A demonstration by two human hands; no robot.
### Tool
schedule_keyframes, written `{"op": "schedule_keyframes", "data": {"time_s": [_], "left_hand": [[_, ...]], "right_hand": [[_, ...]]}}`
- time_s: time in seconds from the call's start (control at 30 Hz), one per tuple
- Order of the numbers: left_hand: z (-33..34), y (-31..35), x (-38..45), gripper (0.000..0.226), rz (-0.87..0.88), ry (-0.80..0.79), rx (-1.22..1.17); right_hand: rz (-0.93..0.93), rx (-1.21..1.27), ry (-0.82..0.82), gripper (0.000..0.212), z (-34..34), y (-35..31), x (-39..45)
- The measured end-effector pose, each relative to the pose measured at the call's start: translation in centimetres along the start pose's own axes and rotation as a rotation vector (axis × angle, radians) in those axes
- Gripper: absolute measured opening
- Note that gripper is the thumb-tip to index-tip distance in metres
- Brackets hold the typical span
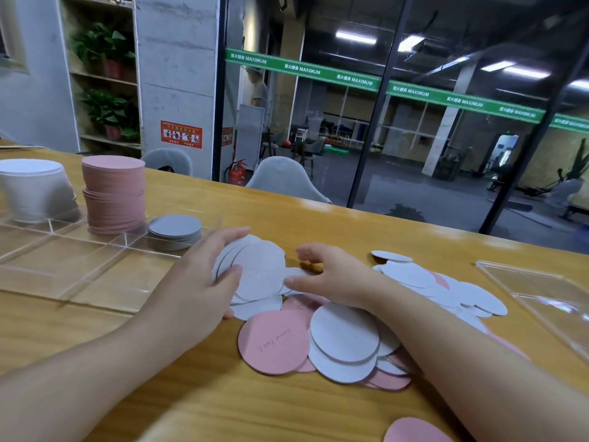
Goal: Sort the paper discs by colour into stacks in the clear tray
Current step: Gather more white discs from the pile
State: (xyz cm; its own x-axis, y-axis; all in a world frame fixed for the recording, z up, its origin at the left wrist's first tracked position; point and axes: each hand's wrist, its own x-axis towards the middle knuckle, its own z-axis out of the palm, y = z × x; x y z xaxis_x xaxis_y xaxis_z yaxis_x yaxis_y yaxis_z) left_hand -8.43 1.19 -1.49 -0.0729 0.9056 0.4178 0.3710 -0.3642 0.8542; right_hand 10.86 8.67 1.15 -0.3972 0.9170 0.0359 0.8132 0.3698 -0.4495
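Clear tray: clear acrylic divided tray [95, 282], left of frame; tall white disc stack [32, 186], tall pink disc stack [113, 193], low grey disc stack [174, 232] along its far side.
Left hand [204, 282]: fingers grip a fan of grey paper discs [258, 269], centre.
Right hand [331, 275]: fingers loosely curled, touching that fan's edge.
Loose pile: mixed pink, white and grey paper discs [344, 342] on the wooden worktop [223, 403], lower centre-right.
Right edge: flat clear acrylic lid [541, 298].

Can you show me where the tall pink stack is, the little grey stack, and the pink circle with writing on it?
tall pink stack [113, 193]: head view, on its side, midway up.
little grey stack [174, 227]: head view, on the top disc.
pink circle with writing [272, 341]: head view, on its face near the handwriting.
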Motion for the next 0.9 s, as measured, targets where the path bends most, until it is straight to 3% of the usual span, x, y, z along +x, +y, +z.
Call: {"op": "schedule_keyframes", "data": {"time_s": [0.47,0.73,0.9], "left_hand": [[-0.1,-0.3,0.1,0.043,-0.011,0.033,-0.047],[-0.2,-0.1,0.1,0.041,-0.031,0.036,-0.020],[-0.2,0.0,0.1,0.041,-0.040,0.039,-0.016]], "right_hand": [[0.183,-0.175,-0.317,0.052,-1.7,-2.9,1.1],[0.187,-0.070,-0.244,0.015,-1.6,-2.3,1.1],[0.174,0.024,-0.177,0.020,-1.2,-1.8,1.0]]}}
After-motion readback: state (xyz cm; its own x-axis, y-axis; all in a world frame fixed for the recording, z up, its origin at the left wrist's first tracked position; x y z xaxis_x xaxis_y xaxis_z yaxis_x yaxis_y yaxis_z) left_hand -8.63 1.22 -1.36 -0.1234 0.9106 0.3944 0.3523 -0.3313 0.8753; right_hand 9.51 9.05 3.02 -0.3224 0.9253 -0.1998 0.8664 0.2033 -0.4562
